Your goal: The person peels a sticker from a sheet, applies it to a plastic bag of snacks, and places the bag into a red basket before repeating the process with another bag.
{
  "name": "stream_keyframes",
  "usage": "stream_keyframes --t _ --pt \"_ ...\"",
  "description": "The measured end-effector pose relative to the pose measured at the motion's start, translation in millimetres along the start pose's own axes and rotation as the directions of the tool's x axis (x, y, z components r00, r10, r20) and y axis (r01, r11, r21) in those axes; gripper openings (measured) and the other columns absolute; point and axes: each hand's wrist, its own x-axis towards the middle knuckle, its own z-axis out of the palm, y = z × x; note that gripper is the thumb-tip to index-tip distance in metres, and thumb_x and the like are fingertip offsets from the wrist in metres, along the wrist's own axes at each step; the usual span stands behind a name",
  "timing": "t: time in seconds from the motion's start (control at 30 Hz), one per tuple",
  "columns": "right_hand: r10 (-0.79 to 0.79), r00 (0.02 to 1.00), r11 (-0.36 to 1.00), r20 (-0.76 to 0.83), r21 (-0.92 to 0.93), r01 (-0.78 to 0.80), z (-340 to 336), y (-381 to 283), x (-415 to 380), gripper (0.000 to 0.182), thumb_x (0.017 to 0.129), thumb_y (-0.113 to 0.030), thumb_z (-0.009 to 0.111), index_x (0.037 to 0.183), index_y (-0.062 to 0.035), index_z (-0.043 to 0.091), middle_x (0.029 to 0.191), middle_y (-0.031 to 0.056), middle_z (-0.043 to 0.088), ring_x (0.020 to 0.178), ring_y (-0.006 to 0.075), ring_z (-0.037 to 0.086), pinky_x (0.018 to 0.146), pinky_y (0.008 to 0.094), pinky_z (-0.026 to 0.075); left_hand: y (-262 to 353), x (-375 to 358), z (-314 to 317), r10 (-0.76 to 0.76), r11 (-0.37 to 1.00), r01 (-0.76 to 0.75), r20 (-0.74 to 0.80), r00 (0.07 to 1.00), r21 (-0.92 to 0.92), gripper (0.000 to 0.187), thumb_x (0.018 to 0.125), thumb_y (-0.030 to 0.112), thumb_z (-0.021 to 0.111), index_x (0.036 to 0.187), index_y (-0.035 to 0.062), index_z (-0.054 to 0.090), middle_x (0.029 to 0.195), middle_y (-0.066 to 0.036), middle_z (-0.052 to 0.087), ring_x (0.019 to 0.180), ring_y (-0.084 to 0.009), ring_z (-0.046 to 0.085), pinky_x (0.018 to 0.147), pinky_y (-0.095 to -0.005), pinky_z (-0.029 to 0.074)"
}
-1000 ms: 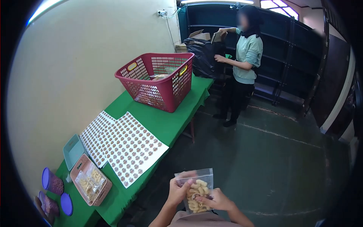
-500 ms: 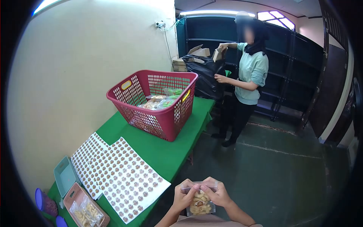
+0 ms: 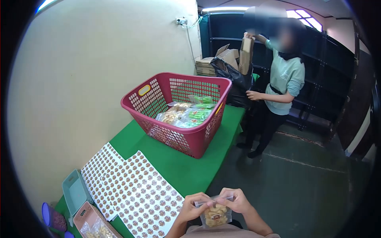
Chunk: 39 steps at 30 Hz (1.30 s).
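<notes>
A clear plastic pouch of pale yellow snack pieces (image 3: pixel 217 218), with a round brown label on its front, hangs upright between my hands at the bottom of the view. My left hand (image 3: pixel 196 205) pinches the upper left of the pouch. On the upper right, my right hand (image 3: pixel 238 201) grips the pouch's top edge, thumbs close together. Sheets of round brown stickers (image 3: pixel 147 198) lie on the green table just left of my hands. Behind them stands a maroon perforated basket (image 3: pixel 174 133) holding several filled pouches (image 3: pixel 186 115).
A pink basket (image 3: pixel 79 217) with filled pouches, a teal tray (image 3: pixel 69 186) and a purple container (image 3: pixel 53 218) sit at the near left. Past the table, a person (image 3: pixel 287 79) holds cardboard (image 3: pixel 246 55) over a black plastic bag (image 3: pixel 234 81). Dark shelves stand behind.
The view has turned slightly left, so the table and basket sit further right. The person has lifted the cardboard higher out of the bag. My hands still hold the pouch, now tilted a little.
</notes>
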Motion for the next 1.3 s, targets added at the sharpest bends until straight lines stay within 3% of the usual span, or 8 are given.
stream_keyframes --t 0.13,0.53,0.7,0.87,1.03,1.13,1.2,1.3 --pt "-0.025 0.986 0.999 0.162 0.03 0.021 -12 -1 16 0.014 0.082 -0.009 0.054 0.085 0.0 0.064 0.08 0.0057 0.058 0.075 0.0111 0.054 0.066 0.0226 0.042 3 -6 -28 -0.054 0.999 0.053 0.118 0.992 0.011 0.012 0.076 0.006 0.059 0.085 -0.0007 0.064 0.079 -0.008 0.062 0.067 -0.0118 0.057 0.058 -0.022 0.043" --pt "-0.029 0.961 0.999 0.276 0.041 0.018 0 38 105 0.012 0.067 0.001 0.067 0.059 -0.0014 0.058 0.066 0.0048 0.056 0.059 0.0082 0.048 0.055 0.0203 0.036 -14 -1 -34 -0.066 0.99 0.127 -0.573 0.817 0.067 0.012 0.078 0.005 0.057 0.087 -0.0015 0.06 0.083 -0.009 0.057 0.072 -0.0124 0.054 0.063 -0.0226 0.041" --pt "-0.035 0.991 0.933 0.128 0.359 -0.013 6 52 154 0.011 0.077 -0.004 0.06 0.07 0.0002 0.053 0.081 0.0072 0.057 0.081 0.0131 0.056 0.068 0.0239 0.043 -20 19 -33 0.116 0.948 0.127 -0.688 0.716 0.292 0.058 0.072 0.014 0.064 0.121 0.0007 0.037 0.119 -0.014 0.039 0.107 -0.0223 0.044 0.092 -0.034 0.037" --pt "-0.041 0.838 0.968 0.544 0.228 -0.101 6 58 171 0.016 0.084 -0.013 0.051 0.087 0.0017 0.054 0.112 0.0165 0.051 0.102 0.0189 0.049 0.086 0.0322 0.039 -16 55 -16 0.2 0.855 0.178 -0.627 0.752 0.487 0.085 0.065 0.028 0.071 0.129 -0.0017 0.023 0.131 -0.019 0.025 0.118 -0.0275 0.033 0.095 -0.0354 0.03" --pt "-0.194 0.715 0.979 0.672 0.18 0.096 -8 53 198 0.019 0.08 -0.01 0.053 0.095 0.0003 0.055 0.116 0.0161 0.047 0.11 0.0226 0.042 0.091 0.0338 0.032 -35 73 -8 0.093 0.976 0.144 -0.909 0.407 0.164 0.032 0.086 0.01 0.043 0.114 -0.0055 0.047 0.1 -0.019 0.055 0.09 -0.0216 0.055 0.078 -0.027 0.043" --pt "-0.082 0.903 0.986 0.422 0.169 0.01 -13 62 210 0.022 0.077 -0.009 0.057 0.097 0.0007 0.054 0.11 0.0126 0.05 0.107 0.0219 0.044 0.089 0.0336 0.033 -20 75 -5 0.094 0.874 0.333 -0.794 0.601 0.355 0.026 0.085 0.012 0.047 0.103 -0.0034 0.055 0.094 -0.016 0.056 0.082 -0.0174 0.055 0.071 -0.0255 0.043" --pt "-0.044 0.889 0.989 0.457 0.148 -0.027 -20 54 225 0.021 0.076 -0.008 0.059 0.095 -0.0001 0.057 0.097 0.0089 0.055 0.096 0.0199 0.05 0.082 0.0314 0.039 -26 80 7 0.158 0.891 0.285 -0.83 0.535 0.353 0.015 0.081 0.012 0.053 0.086 -0.0006 0.06 0.083 -0.014 0.057 0.074 -0.0143 0.054 0.063 -0.0249 0.042" --pt "-0.264 0.464 0.963 0.846 0.261 0.073 -35 57 242 0.016 0.073 -0.006 0.062 0.088 -0.002 0.061 0.088 0.0086 0.058 0.075 0.0183 0.055 0.068 0.0267 0.044 -24 90 21 0.166 0.869 0.328 -0.843 0.512 0.37 0.013 0.072 0.009 0.065 0.068 0.0026 0.054 0.068 -0.008 0.056 0.063 -0.0141 0.053 0.057 -0.0251 0.04"
